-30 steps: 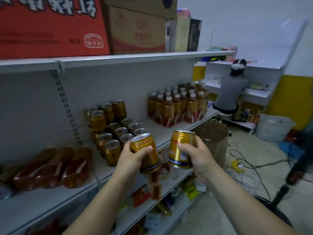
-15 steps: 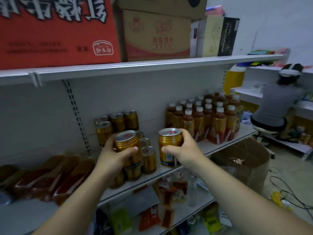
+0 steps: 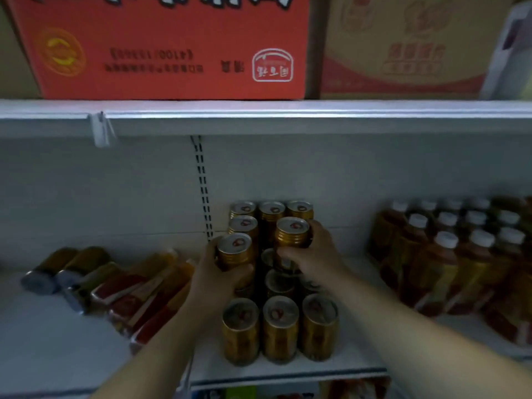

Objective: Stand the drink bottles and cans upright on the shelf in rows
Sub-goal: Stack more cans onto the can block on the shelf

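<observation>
My left hand (image 3: 213, 277) grips a gold can (image 3: 234, 250) upright, held over the left column of the can block. My right hand (image 3: 313, 254) grips a second gold can (image 3: 293, 233) upright, above the middle and right columns. Below and around them, several gold cans stand in rows on the white shelf (image 3: 288, 370): a front row (image 3: 277, 329) of three and a raised back stack (image 3: 270, 211). Several brown tea bottles (image 3: 443, 263) with white caps stand upright in rows at the right. Several orange-red bottles (image 3: 144, 292) lie on their sides at the left.
The upper shelf edge (image 3: 288, 116) runs just above the cans, bearing a red carton (image 3: 172, 47) and a tan carton (image 3: 403, 47). A slotted upright (image 3: 203, 185) marks the back panel. Coloured packets show on the shelf below (image 3: 259, 393).
Both hands have carried their cans from in front of the shelf inward over the can block. The view has swung left and closer to the shelf; the person at the right is out of frame.
</observation>
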